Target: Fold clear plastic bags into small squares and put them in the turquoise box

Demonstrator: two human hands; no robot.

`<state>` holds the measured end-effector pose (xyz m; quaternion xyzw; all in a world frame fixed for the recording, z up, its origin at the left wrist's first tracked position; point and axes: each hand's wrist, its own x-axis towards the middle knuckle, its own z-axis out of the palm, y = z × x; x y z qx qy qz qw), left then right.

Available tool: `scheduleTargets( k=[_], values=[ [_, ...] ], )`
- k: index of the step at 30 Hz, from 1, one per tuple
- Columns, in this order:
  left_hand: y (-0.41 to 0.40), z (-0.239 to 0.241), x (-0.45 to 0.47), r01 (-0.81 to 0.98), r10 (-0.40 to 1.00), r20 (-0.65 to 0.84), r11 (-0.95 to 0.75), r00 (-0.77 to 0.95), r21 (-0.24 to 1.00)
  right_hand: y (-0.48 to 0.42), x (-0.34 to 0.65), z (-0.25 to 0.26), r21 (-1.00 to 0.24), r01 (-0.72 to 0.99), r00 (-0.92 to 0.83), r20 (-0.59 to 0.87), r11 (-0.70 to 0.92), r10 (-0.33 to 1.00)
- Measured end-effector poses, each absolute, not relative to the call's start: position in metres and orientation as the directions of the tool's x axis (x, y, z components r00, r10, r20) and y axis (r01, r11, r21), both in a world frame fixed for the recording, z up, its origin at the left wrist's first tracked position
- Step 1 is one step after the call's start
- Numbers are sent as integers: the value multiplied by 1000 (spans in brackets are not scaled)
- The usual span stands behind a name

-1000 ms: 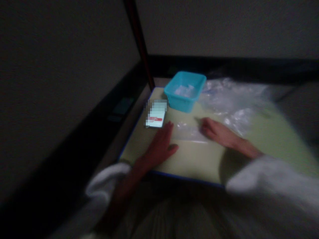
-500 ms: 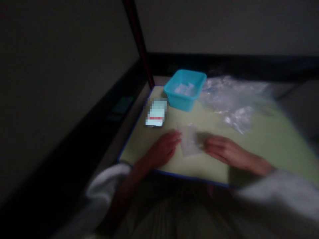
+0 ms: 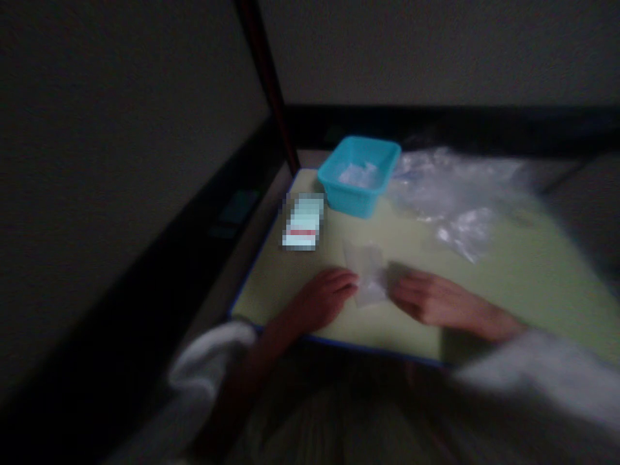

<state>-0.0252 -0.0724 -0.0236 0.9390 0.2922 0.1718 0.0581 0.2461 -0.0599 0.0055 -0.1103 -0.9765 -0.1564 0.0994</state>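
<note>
Head view: A small, flat, translucent plastic packet (image 3: 369, 271) is lying on the pale green-yellow tabletop with blue edging (image 3: 378, 329), between the two hands. Its long axis is apparently running away from the wearer, leaning slightly left at the far end. It is lying directly right of the left hand (image 3: 328, 297), whose fingertips are meeting its left edge and seem to be touching it; that hand is the nearer. The right hand (image 3: 433, 300) is resting with curled fingers just beside the opposite edge, casting shadow there; contact cannot be confirmed. Whether either hand is pinching the plastic, blur is preventing me from telling.

Beyond the packet, a teal rectangular plastic bin (image 3: 346, 201) is standing with whitish translucent pieces (image 3: 358, 174) inside. A lit, pixelated phone-like slab (image 3: 303, 221) is lying beyond the left hand. Crumpled clear plastic sheeting (image 3: 450, 187) is spreading across the far right, well apart from the packet.
</note>
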Motion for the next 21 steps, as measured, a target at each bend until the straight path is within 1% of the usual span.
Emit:
scheduleTargets(
  k=[9, 14, 21],
  values=[
    [-72, -21, -24, 528, 564, 303, -825, 768, 200, -60, 246, 0, 267, 220, -950, 279, 938, 144],
    [-73, -19, -22, 537, 577, 301, -817, 760, 211, -57, 251, 5, 238, 224, -952, 262, 945, 160],
    [-74, -17, -21, 543, 584, 297, -812, 755, 215, -58, 252, 15, 200, 243, -934, 312, 949, 173]
  ],
)
